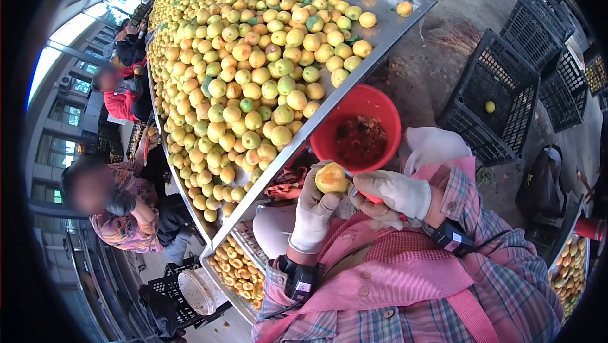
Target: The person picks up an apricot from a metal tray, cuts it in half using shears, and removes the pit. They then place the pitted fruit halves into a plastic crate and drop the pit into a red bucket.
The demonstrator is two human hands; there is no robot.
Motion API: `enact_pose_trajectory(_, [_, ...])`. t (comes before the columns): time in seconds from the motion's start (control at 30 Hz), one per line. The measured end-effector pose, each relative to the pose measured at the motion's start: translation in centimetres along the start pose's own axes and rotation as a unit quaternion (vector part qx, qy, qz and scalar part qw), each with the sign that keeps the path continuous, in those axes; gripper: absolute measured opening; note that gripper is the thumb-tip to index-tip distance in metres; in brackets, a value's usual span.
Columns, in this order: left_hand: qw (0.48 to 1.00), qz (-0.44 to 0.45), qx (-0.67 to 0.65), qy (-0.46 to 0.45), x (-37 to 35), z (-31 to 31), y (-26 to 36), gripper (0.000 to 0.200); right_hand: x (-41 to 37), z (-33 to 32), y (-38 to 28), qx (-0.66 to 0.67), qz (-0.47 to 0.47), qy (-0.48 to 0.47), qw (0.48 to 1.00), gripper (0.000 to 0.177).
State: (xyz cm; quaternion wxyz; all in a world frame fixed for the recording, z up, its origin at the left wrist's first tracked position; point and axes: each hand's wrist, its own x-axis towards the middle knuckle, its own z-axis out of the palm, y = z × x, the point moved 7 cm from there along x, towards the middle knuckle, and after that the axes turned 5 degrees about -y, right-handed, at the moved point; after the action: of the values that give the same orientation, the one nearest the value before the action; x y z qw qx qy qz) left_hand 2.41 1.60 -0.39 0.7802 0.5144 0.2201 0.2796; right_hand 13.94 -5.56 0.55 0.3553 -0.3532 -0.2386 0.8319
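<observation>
left hand (310, 213): i'm cupping a fruit (331, 178), fingers closed round it, near the bench (293, 146). right hand (399, 194): gripping a knife (373, 199), blade close by; probably cutting, needing steadiness.

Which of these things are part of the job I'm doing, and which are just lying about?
In use:
- fruit in your left hand
- apparent red-handled knife in your right hand
- metal table of whole fruit
- red bowl of scraps
- halved fruit

Apparently lying about:
- black crates
- white bucket
</observation>
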Motion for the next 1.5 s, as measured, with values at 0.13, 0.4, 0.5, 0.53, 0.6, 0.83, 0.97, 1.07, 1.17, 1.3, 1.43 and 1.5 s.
enact_pose_trajectory(0.13, [0.998, -0.062, -0.026, 0.002, -0.1, 0.0, -0.5, 0.076, 0.2, -0.4, 0.3, -0.004, 0.006, 0.000, 1.000, 0.046])
enact_pose_trajectory(0.4, [1.000, -0.017, -0.016, 0.016, 1.3, -0.1, 0.3, 0.053, 1.5, -0.2, -0.6, 0.045, -0.075, 0.054, 0.995, 0.042])
enact_pose_trajectory(0.5, [0.997, -0.066, -0.039, 0.012, 0.8, 0.1, 0.4, 0.053, 1.9, -1.0, 0.2, 0.050, -0.073, 0.054, 0.995, 0.041])
enact_pose_trajectory(0.53, [0.999, -0.044, -0.013, 0.012, 1.1, -0.2, 0.3, 0.055, 1.9, -1.3, 0.3, 0.056, -0.070, 0.081, 0.993, 0.041])
enact_pose_trajectory(0.6, [1.000, 0.008, -0.020, 0.013, 1.7, -0.3, 0.2, 0.058, 2.1, -1.7, 0.2, 0.051, -0.068, 0.090, 0.992, 0.039])
enact_pose_trajectory(0.83, [0.999, -0.005, -0.036, 0.033, 1.7, -1.4, -0.4, 0.061, 2.5, -1.7, -1.4, -0.042, -0.092, 0.147, 0.984, 0.030])
enact_pose_trajectory(0.97, [0.995, -0.030, -0.063, 0.066, 1.4, -2.1, -0.8, 0.050, 2.0, -3.8, -3.0, -0.276, -0.256, 0.239, 0.895, 0.021])
enact_pose_trajectory(1.07, [0.991, -0.003, -0.131, 0.040, 1.9, -2.3, -1.1, 0.053, 0.1, -2.3, -4.8, -0.475, -0.347, 0.303, 0.750, 0.020])
enact_pose_trajectory(1.17, [0.987, -0.013, -0.153, 0.056, 2.0, -2.1, -1.0, 0.058, -0.1, -1.5, -5.1, -0.570, -0.321, 0.306, 0.692, 0.018])
enact_pose_trajectory(1.3, [0.990, -0.017, -0.132, 0.049, 2.3, -1.5, -0.8, 0.062, 1.2, -2.3, -4.3, -0.622, -0.337, 0.282, 0.648, 0.019])
enact_pose_trajectory(1.43, [0.994, -0.020, -0.083, 0.069, 2.2, -1.7, -0.5, 0.066, 0.8, -1.3, -4.9, -0.707, -0.319, 0.277, 0.567, 0.019])
enact_pose_trajectory(1.5, [0.996, -0.024, -0.061, 0.068, 2.1, -1.9, -0.5, 0.068, 0.9, -1.5, -4.7, -0.721, -0.308, 0.279, 0.554, 0.020])
